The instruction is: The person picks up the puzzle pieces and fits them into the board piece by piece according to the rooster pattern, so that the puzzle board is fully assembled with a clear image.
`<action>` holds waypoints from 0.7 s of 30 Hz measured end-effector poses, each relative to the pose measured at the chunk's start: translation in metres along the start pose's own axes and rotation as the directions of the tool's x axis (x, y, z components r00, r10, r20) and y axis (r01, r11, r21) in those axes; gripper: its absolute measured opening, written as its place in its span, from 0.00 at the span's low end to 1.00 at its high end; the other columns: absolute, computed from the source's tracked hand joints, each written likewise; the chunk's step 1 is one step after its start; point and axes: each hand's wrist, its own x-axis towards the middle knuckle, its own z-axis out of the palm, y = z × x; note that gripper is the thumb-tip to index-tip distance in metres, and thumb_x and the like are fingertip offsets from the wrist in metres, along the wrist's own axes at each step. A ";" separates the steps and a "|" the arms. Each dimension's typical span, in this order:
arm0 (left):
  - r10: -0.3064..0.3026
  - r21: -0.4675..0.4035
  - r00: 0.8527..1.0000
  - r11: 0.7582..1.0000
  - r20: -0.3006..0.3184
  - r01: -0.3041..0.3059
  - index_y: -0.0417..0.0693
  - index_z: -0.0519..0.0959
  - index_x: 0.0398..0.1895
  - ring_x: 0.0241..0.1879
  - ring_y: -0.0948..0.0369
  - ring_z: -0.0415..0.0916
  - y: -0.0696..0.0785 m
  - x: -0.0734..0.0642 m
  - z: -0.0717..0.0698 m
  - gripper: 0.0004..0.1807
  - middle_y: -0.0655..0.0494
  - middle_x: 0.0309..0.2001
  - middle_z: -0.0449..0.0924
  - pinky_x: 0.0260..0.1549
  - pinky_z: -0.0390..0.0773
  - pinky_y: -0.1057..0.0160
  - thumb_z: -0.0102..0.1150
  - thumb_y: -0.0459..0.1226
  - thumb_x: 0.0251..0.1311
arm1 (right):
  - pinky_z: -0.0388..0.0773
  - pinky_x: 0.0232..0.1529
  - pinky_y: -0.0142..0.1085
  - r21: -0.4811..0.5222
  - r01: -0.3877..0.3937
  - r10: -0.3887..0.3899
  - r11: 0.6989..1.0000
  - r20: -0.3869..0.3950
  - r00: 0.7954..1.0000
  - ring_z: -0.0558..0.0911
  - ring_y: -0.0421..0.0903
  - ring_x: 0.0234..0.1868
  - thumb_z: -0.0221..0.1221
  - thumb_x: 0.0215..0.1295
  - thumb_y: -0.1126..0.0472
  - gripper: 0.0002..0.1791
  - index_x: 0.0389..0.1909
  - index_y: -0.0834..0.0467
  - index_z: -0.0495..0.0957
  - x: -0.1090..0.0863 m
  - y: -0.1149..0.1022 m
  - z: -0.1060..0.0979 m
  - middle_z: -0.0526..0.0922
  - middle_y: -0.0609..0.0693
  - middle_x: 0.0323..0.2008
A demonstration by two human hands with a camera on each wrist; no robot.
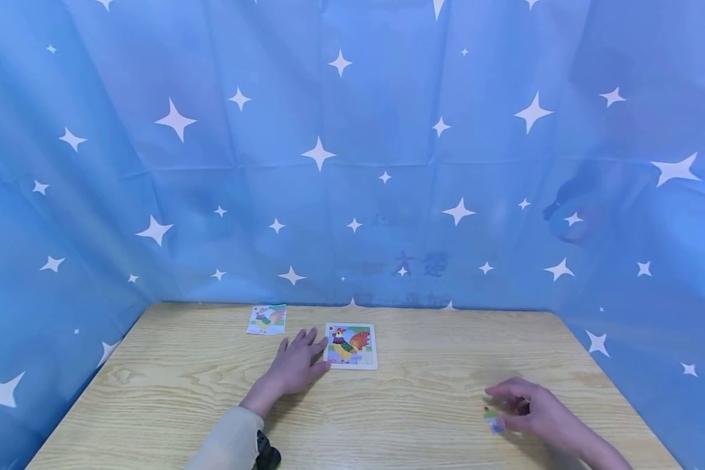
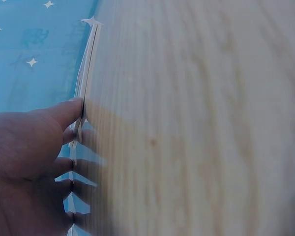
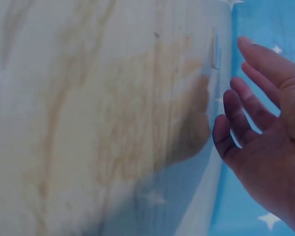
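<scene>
A square rooster jigsaw puzzle point(image 1: 354, 346) in a white frame lies on the table. At its left edge my left hand point(image 1: 296, 362) rests with spread fingers, the thumb and a fingertip touching the frame. In the left wrist view the left hand point(image 2: 27, 157) has its fingertips down at the tabletop. Off to the right, my right hand point(image 1: 537, 411) hovers low with loosely bent fingers, beside a small green and blue puzzle piece point(image 1: 494, 422). The right wrist view shows that piece point(image 3: 216, 50) on the table, apart from the fingertips of the right hand point(image 3: 265, 113).
A rooster picture card point(image 1: 267, 319) lies near the back edge, left of the puzzle. The wooden table point(image 1: 423, 418) meets a blue star-patterned curtain point(image 1: 388, 143) at the back and sides. A dark strap point(image 1: 266, 450) sits on the left wrist.
</scene>
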 end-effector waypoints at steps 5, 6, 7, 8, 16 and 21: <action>-0.002 0.004 1.000 1.000 0.007 0.002 0.39 0.70 0.73 0.76 0.35 0.51 0.005 -0.002 -0.004 0.31 0.32 0.76 0.58 0.68 0.48 0.26 0.58 0.46 0.74 | 0.70 0.26 0.36 0.037 0.005 -0.008 0.999 0.067 0.998 0.72 0.45 0.31 0.69 0.66 0.63 0.23 0.59 0.68 0.80 -0.001 0.004 0.001 0.78 0.52 0.44; -0.001 0.003 1.000 1.000 0.005 0.001 0.39 0.70 0.73 0.76 0.34 0.51 0.005 -0.002 -0.004 0.31 0.32 0.75 0.58 0.68 0.48 0.26 0.58 0.46 0.74 | 0.70 0.26 0.36 0.048 0.012 -0.015 0.999 0.079 0.997 0.71 0.46 0.31 0.68 0.66 0.63 0.23 0.59 0.69 0.79 0.000 0.004 0.000 0.77 0.52 0.44; -0.001 0.001 1.000 1.000 0.005 0.001 0.39 0.70 0.73 0.76 0.34 0.51 0.005 -0.002 -0.004 0.31 0.32 0.75 0.58 0.68 0.48 0.26 0.58 0.46 0.74 | 0.69 0.26 0.36 0.061 0.017 -0.023 0.998 0.092 0.996 0.71 0.47 0.31 0.68 0.66 0.64 0.24 0.60 0.70 0.79 0.000 0.005 0.000 0.77 0.52 0.43; 0.000 -0.001 1.000 1.000 0.003 0.000 0.38 0.70 0.73 0.76 0.34 0.51 0.004 -0.002 -0.004 0.31 0.32 0.75 0.58 0.68 0.48 0.26 0.58 0.46 0.74 | 0.69 0.26 0.36 0.069 0.019 -0.026 0.997 0.103 0.994 0.70 0.47 0.32 0.68 0.66 0.64 0.24 0.60 0.70 0.78 0.000 0.005 0.000 0.76 0.53 0.43; -0.004 -0.003 1.000 1.000 0.006 0.004 0.38 0.70 0.73 0.76 0.35 0.51 0.005 -0.002 -0.003 0.30 0.32 0.75 0.58 0.68 0.47 0.27 0.58 0.45 0.74 | 0.68 0.29 0.34 0.073 0.074 -0.085 0.995 0.157 0.984 0.70 0.46 0.36 0.64 0.70 0.66 0.20 0.61 0.64 0.80 0.001 0.008 -0.001 0.75 0.56 0.49; -0.008 0.000 1.000 1.000 0.006 0.008 0.38 0.70 0.73 0.76 0.34 0.51 0.007 -0.002 -0.004 0.30 0.32 0.76 0.58 0.69 0.47 0.27 0.58 0.45 0.74 | 0.67 0.29 0.34 0.054 0.056 -0.064 0.997 0.155 0.986 0.70 0.45 0.36 0.64 0.70 0.64 0.19 0.61 0.63 0.81 0.002 0.010 0.000 0.74 0.56 0.50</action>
